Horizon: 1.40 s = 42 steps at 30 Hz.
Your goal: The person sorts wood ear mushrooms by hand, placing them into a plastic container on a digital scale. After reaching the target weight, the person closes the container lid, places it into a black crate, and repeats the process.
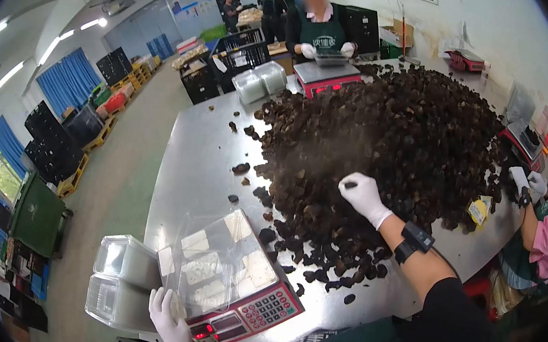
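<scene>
My right hand, in a white glove, is over the near part of a big heap of dark brown dried pieces that look like dried mushrooms. Its fingers are closed in a pinch on one dark dried piece. At the lower left, my left hand, also gloved, holds the near corner of a clear plastic container. That container lies tilted over the plate of a red digital scale. White patches on the plate show through the plastic.
Stacked clear containers stand left of the scale. Across the metal table, a co-worker handles a container over another scale. Another person's gloved hands are at the right, near a third scale. A yellow packet lies by the heap.
</scene>
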{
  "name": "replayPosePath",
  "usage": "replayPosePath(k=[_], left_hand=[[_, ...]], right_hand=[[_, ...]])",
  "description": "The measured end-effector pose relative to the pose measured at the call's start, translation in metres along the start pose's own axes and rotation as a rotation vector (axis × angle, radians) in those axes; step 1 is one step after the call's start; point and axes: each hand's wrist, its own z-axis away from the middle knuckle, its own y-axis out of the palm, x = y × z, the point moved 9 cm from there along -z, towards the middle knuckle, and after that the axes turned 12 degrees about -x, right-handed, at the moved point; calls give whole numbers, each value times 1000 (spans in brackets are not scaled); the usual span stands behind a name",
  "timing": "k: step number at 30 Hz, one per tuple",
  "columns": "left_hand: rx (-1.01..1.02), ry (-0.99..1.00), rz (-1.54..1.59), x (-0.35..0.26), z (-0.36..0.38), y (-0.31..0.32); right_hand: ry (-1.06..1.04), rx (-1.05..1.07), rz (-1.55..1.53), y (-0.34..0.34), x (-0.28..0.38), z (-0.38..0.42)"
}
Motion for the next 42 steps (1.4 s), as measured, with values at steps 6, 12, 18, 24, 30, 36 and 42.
replayPosePath(k=[6,12,18,24,30,36,42], left_hand=[[3,118,49,-10,10,22],[-21,195,21,-30,17,20],[-19,220,90,-47,22,17],[26,182,157,-41,18,21],[24,218,209,-52,10,26],[14,180,272,-54,-2,23],[-113,-109,530,-29,0,20]], right_hand=[[926,231,-686,-2,51,28],[1347,482,-1492,53,70,80],[1231,556,-1454,78,96,93],[1345,505,-1253,101,114,101],[1245,712,-1279,125,172,93],[1156,793,-1088,168,220,103],[-240,949,-496,189,311,136]])
